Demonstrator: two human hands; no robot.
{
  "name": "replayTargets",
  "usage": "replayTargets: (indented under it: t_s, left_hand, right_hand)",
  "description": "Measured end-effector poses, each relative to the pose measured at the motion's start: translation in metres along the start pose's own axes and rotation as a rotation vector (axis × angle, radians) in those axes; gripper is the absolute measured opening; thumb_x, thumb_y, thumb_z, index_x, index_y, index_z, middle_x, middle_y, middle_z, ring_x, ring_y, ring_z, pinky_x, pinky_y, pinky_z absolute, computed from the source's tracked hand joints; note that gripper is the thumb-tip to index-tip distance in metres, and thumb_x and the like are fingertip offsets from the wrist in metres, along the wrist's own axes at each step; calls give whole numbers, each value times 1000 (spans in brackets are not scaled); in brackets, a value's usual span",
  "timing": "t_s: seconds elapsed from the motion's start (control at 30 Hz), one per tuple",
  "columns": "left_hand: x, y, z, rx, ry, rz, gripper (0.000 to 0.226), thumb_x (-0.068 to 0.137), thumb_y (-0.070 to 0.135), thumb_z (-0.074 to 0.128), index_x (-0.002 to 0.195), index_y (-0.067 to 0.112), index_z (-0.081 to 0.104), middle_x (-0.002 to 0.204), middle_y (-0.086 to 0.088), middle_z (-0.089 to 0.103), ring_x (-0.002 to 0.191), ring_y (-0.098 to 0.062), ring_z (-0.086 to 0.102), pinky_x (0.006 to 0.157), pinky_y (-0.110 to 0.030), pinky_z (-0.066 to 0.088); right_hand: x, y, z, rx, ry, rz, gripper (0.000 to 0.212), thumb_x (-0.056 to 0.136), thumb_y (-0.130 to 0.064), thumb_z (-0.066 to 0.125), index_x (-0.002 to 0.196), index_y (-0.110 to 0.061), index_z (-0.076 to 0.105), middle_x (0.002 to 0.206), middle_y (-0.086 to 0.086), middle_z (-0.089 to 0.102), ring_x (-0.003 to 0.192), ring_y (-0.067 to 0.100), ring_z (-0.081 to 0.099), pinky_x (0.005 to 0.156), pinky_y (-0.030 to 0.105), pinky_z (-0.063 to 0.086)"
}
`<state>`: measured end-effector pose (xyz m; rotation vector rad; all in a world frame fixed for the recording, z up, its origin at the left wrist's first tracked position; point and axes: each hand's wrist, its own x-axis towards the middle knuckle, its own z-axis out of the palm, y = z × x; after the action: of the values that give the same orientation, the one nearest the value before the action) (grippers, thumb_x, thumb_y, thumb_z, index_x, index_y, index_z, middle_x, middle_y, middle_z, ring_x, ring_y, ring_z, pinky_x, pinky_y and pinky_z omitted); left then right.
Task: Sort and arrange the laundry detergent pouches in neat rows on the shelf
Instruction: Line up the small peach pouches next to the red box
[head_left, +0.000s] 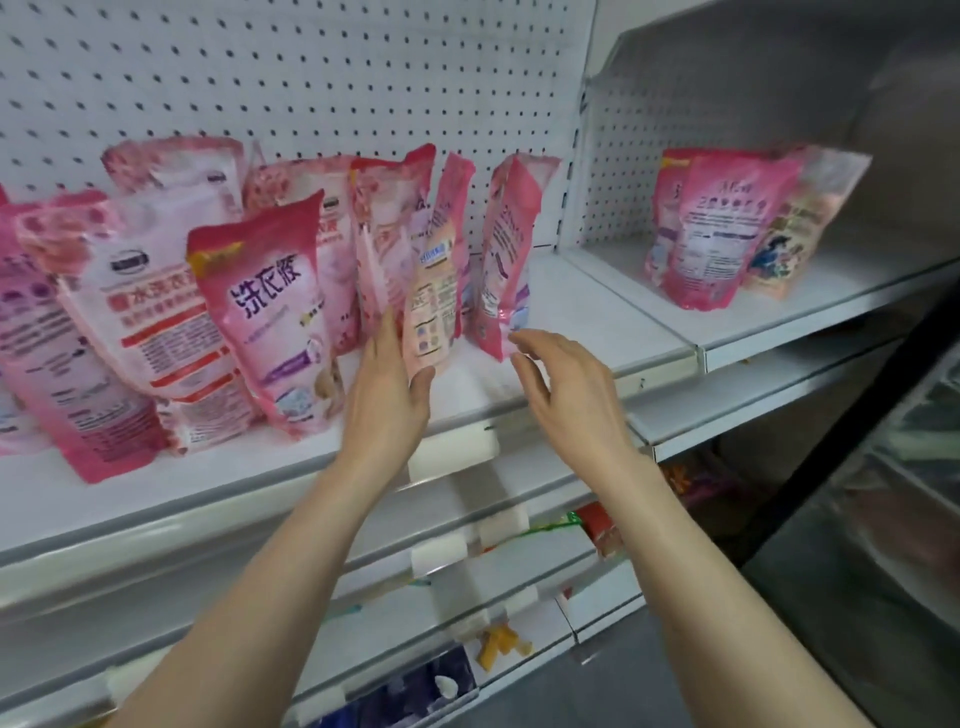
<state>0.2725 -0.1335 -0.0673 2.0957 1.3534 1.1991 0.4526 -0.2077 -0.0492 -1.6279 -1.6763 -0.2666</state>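
Several pink detergent pouches stand crowded on the white shelf (597, 317). My left hand (387, 387) grips the lower edge of a pale pink pouch (436, 291) that stands edge-on, thumb on its right side. Just to its right another pink pouch (506, 249) stands edge-on and leans slightly. My right hand (563, 387) hovers with fingers spread and relaxed near that pouch's base, holding nothing. Left of my hand, a front-facing pouch with large characters (270, 317) tilts to the right, and more pouches (104, 332) lean behind and beside it.
A pegboard wall (311, 78) backs the shelf. The neighbouring shelf section on the right holds a small group of pouches (727, 228). Lower shelves with white price-tag holders (452, 452) and coloured packets (597, 525) lie below my arms.
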Motion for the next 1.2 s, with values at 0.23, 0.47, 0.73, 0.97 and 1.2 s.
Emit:
replayTargets:
  t_s: [0.23, 0.47, 0.73, 0.97, 1.2]
  left_hand:
    - [-9, 6, 10, 61, -39, 203, 43, 88, 12, 57, 131, 17, 54, 117, -1, 53, 104, -17, 54, 86, -28, 43]
    - [-14, 25, 7, 24, 95, 31, 52, 88, 18, 65, 137, 19, 46, 133, -2, 51, 119, -16, 51, 101, -38, 45]
    - [-10, 112, 52, -463, -76, -106, 55, 78, 38, 74, 127, 23, 53, 117, 7, 68, 105, -9, 66, 93, -41, 54]
    - [-10, 167, 142, -592, -169, -149, 46, 72, 33, 77, 114, 20, 64, 108, 0, 73, 99, -20, 70, 87, -43, 56]
    - [31, 183, 182, -616, -195, -168, 34, 74, 33, 73, 108, 30, 63, 106, 5, 73, 94, -15, 71, 84, -49, 57]
  right_hand:
    - [50, -31, 20, 256, -49, 150, 49, 86, -63, 53, 115, -25, 60, 100, -3, 74, 91, 22, 69, 79, 36, 54]
    - [66, -1, 16, 488, 53, 257, 19, 95, -25, 52, 89, -12, 64, 83, 9, 72, 80, 34, 63, 70, 45, 49]
    - [54, 71, -66, 1020, -67, 255, 24, 100, -13, 51, 99, -29, 68, 97, -5, 74, 91, 15, 67, 82, 44, 56]
    - [35, 173, -112, 920, 102, 400, 18, 101, -21, 53, 102, -11, 67, 88, 4, 73, 81, 20, 69, 73, 38, 56]
    - [69, 302, -132, 433, 427, 666, 25, 95, -29, 58, 119, -26, 54, 113, -4, 66, 100, 17, 63, 88, 37, 52]
